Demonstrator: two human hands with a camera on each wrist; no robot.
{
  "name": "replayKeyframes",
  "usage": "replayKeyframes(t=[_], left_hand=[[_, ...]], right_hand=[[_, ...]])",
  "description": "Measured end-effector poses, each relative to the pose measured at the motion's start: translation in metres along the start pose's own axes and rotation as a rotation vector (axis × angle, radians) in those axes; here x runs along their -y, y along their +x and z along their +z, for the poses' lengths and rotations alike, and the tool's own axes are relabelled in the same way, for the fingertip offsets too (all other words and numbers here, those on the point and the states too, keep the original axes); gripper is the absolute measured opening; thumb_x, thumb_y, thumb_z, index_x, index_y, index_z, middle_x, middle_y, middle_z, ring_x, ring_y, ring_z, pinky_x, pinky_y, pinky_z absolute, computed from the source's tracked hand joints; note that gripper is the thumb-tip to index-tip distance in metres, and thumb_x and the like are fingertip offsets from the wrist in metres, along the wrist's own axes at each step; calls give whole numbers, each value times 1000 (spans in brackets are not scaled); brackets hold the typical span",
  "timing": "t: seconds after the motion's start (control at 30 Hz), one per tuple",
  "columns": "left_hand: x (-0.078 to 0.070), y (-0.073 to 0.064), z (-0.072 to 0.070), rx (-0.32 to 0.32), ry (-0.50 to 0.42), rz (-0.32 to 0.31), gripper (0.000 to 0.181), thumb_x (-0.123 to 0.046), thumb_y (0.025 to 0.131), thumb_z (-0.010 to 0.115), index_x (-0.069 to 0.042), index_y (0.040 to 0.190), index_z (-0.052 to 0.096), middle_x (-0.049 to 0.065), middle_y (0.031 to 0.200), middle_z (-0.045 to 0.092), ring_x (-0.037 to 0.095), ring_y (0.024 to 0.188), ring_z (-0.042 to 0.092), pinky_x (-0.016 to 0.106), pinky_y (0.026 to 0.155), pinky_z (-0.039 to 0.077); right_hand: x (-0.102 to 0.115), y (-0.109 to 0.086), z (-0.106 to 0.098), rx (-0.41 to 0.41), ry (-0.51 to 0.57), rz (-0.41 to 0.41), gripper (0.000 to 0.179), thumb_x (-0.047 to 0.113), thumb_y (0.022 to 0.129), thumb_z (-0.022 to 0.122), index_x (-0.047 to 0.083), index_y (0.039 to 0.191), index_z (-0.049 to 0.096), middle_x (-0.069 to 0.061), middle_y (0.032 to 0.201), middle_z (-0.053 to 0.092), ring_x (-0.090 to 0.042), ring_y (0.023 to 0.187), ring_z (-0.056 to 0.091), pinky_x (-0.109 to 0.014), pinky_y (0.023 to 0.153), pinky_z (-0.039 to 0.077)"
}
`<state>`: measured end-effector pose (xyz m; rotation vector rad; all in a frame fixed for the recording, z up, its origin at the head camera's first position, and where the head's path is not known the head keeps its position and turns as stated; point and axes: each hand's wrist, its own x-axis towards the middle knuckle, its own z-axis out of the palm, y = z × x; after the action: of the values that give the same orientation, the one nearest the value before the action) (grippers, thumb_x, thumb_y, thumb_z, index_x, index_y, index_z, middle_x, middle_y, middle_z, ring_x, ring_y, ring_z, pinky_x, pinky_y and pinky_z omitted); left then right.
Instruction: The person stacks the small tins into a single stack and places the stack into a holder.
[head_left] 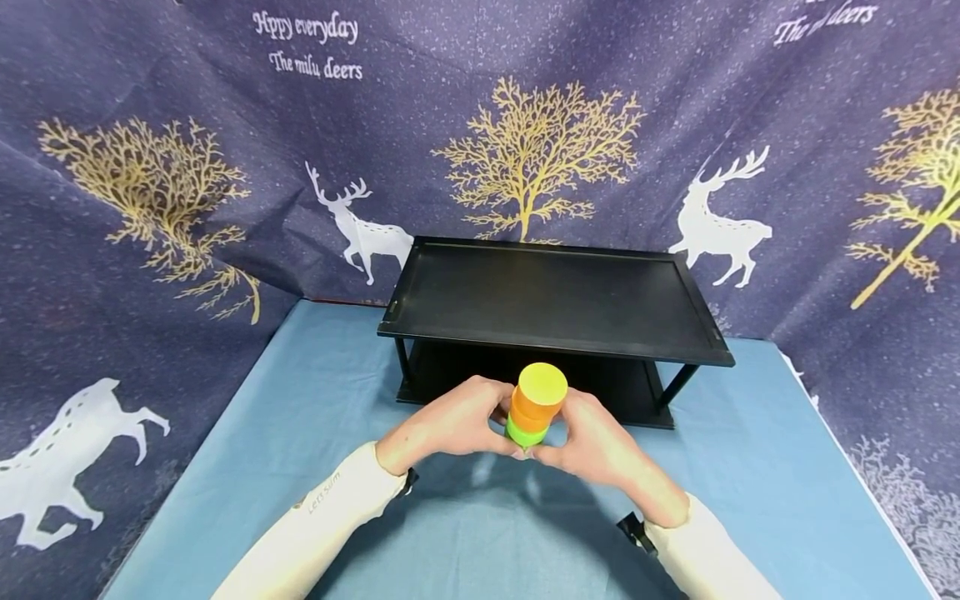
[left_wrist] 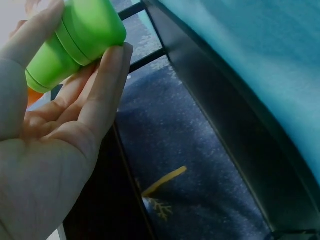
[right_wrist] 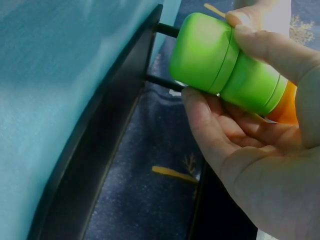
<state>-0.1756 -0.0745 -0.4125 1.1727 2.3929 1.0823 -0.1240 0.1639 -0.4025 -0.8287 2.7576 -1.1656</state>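
A stack of short, rounded plastic cup-like pieces is held between both hands, in front of the black shelf. Its flat yellow top (head_left: 543,384) faces the head camera, orange pieces (head_left: 534,412) come below, and green pieces (left_wrist: 92,30) form the lower end. My left hand (head_left: 474,418) grips the stack from the left, thumb on the near side and fingers around the far side. From the right, my right hand (head_left: 596,437) grips it the same way. Both thumbs meet near the green part. In the right wrist view, fingertips lie along the green pieces (right_wrist: 205,52).
A two-tier black shelf (head_left: 547,292) stands behind the hands on a blue cloth-covered table (head_left: 450,533). Its lower tier (head_left: 622,400) is partly hidden by the hands and upper tier. A dark patterned curtain (head_left: 405,125) hangs behind and along the sides.
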Motion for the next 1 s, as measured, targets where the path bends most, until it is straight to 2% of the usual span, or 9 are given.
replayKeyframes(t=[0.2,0.47,0.7,1.0], left_hand=[[-6,3,-7,10,7,9,52,-31,79,97,-19,122,71,-16,108,74,-3,97,69,17,89,57],[-15,7,-15,23,18,20,50,-32,79,97,-18,121,72,-16,106,75,-3,97,68,17,88,57],[-20,8,-22,43,-6,17,49,-30,79,97,-20,121,73,-18,105,75,-2,97,69,17,90,57],[-28,11,-28,47,-17,24,47,-29,79,97,-21,118,73,-20,101,75,-2,97,70,18,89,57]], right_hand=[[4,1,-7,-1,-5,-2,62,16,75,98,24,127,66,10,121,69,-10,106,69,-35,93,61],[7,3,-15,0,17,0,63,17,75,98,22,129,65,7,123,69,-13,108,70,-45,95,61],[13,3,-24,16,11,16,61,17,76,98,23,128,66,11,122,68,-7,106,69,-30,94,59],[19,5,-34,21,8,-1,61,18,76,98,24,127,66,12,119,69,-5,104,69,-31,93,60]])
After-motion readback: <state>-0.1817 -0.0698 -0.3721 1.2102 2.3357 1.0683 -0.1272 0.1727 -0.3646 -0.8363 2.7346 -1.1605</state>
